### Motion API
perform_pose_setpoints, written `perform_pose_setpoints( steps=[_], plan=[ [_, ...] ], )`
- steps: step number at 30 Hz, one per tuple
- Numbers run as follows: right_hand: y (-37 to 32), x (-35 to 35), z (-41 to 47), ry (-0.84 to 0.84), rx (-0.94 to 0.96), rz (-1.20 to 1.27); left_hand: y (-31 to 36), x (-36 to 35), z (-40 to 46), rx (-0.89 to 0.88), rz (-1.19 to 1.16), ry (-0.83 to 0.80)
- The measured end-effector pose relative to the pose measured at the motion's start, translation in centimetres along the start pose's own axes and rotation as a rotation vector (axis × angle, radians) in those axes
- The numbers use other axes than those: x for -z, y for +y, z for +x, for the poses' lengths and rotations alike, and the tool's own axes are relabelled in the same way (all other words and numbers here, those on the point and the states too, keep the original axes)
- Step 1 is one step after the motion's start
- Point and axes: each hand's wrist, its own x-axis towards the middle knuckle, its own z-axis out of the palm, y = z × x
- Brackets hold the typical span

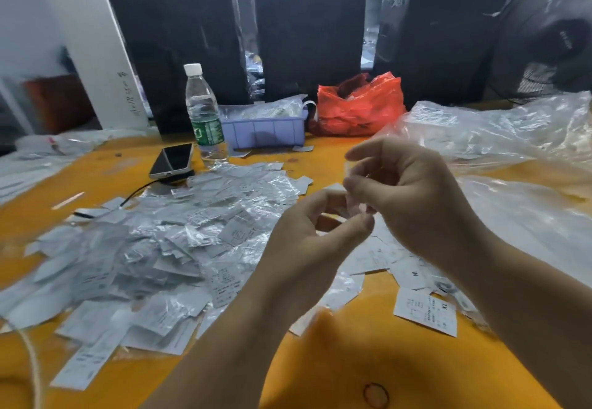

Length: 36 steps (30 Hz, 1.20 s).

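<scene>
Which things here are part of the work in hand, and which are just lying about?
In use: left hand, right hand, clear sleeve pinched between them, pile of sleeved tags, loose paper tags.
Lying about: water bottle, phone, red bag, fan.

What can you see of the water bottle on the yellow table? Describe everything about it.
The water bottle is clear plastic with a white screw cap and a green label round its lower half. It stands upright, capped, on the yellow table, at the far edge of the heap of bagged tags. A phone lies just to its left and a purple tray sits close on its right; whether either touches it cannot be told. Its water level is unclear.
</scene>
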Motion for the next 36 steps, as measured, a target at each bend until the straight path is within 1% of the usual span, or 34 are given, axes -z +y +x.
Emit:
perform_pose_setpoints(
  steps=[3,5,8,10,12,14,16,18,22,25,29,32,36],
  plan=[
    [1.2,-1.0,0.0,-0.003,-0.067,0.121,-0.4,0.3,0.4,0.020,-0.005,0.063],
    [1.9,-1.0,-0.4,-0.062,-0.139,0.184,-0.8,0.4,0.6,0.018,0.039,0.088],
    [2.2,0.2,-0.8,-0.176,-0.223,0.094,-1.0,0.4,0.8,0.047,0.022,0.100],
    [2.1,0.7,-0.7,-0.218,-0.317,0.135,-1.0,0.4,0.9,0.070,0.019,0.088],
    [1.9,0.7,-0.6,-0.231,-0.360,0.188,-1.2,0.3,0.9,0.082,0.019,0.079],
    [1.6,0.4,-0.8,-0.213,-0.353,0.216,-1.3,0.2,0.8,0.096,0.011,0.090],
    [1.7,0.4,-0.9,-0.160,-0.351,0.229,-1.4,0.3,0.8,0.114,0.020,0.118],
    [2.0,0.7,-0.8,-0.123,-0.389,0.246,-1.4,0.3,0.8,0.133,0.024,0.132],
    [1.8,0.8,-0.7,-0.154,-0.460,0.296,-1.4,0.3,0.7,0.154,0.031,0.127],
    [2.0,0.5,-0.7,-0.129,-0.486,0.349,-1.3,0.5,0.7,0.188,0.037,0.121],
    [2.2,0.4,-0.6,-0.109,-0.482,0.440,-1.0,0.5,0.7,0.233,0.071,0.063],
    [2.2,0.4,-0.8,-0.129,-0.422,0.403,-0.9,0.4,0.6,0.257,0.112,0.033],
    [2.3,0.4,-0.9,-0.183,-0.402,0.309,-0.8,0.5,0.6,0.155,0.057,0.071]
  ],
)
